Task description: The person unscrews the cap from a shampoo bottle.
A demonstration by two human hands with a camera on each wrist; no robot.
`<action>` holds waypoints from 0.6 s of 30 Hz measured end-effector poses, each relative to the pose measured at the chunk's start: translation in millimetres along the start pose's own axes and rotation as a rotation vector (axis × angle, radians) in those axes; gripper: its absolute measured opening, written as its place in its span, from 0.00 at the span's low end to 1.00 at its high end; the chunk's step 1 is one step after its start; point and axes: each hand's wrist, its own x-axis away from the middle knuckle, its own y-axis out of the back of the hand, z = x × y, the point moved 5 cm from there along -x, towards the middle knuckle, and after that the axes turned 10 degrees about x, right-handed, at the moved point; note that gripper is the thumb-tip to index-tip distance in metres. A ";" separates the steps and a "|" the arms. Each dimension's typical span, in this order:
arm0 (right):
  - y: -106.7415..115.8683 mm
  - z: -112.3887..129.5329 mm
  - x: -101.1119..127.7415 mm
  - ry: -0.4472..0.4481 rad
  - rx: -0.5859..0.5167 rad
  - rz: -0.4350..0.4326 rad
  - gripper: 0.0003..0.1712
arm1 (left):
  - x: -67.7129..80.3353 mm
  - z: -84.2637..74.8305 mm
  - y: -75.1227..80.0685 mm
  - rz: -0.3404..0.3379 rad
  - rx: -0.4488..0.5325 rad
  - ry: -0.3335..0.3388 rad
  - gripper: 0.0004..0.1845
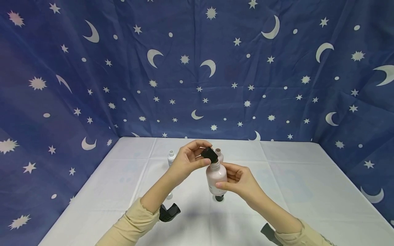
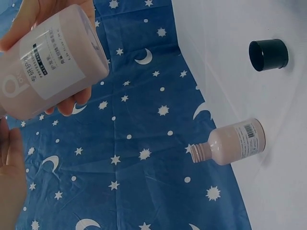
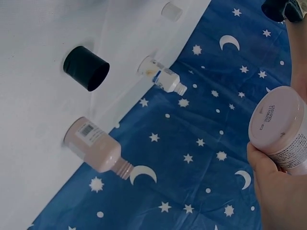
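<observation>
My left hand (image 1: 201,154) pinches a black cap (image 1: 209,154) just above the open neck of a pale pink bottle (image 1: 216,175). That bottle is held upright off the table by my right hand (image 1: 230,178), fingers and thumb curled round its body. In the left wrist view the held pink bottle (image 2: 48,62) with its white label fills the top left. The right wrist view shows its base (image 3: 279,125) above my palm, and the black cap (image 3: 277,8) at the top right corner.
On the white table (image 1: 277,191) stand a second pink bottle (image 1: 219,153) (image 2: 231,142) (image 3: 95,145) without a cap, a small white bottle (image 1: 171,158) (image 3: 161,76), a loose black cap (image 1: 219,198) (image 2: 268,54) (image 3: 86,68) and a small white cap (image 1: 169,196) (image 3: 171,10). Star-patterned blue cloth encloses the table.
</observation>
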 end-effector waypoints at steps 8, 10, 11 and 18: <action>2.3 -1.2 0.9 -0.005 -0.001 -0.024 0.37 | 1.5 -2.1 1.4 -0.042 0.019 -0.027 0.22; 3.0 -2.0 1.1 -0.014 0.003 -0.034 0.37 | 2.7 -1.6 2.0 -0.047 0.013 -0.024 0.23; 3.4 -2.5 1.3 -0.019 0.005 -0.038 0.37 | 3.3 -1.1 2.4 -0.049 0.008 -0.021 0.24; 7.2 -4.1 2.0 -0.021 0.011 -0.057 0.35 | 4.3 -1.0 4.8 -0.064 -0.030 -0.040 0.39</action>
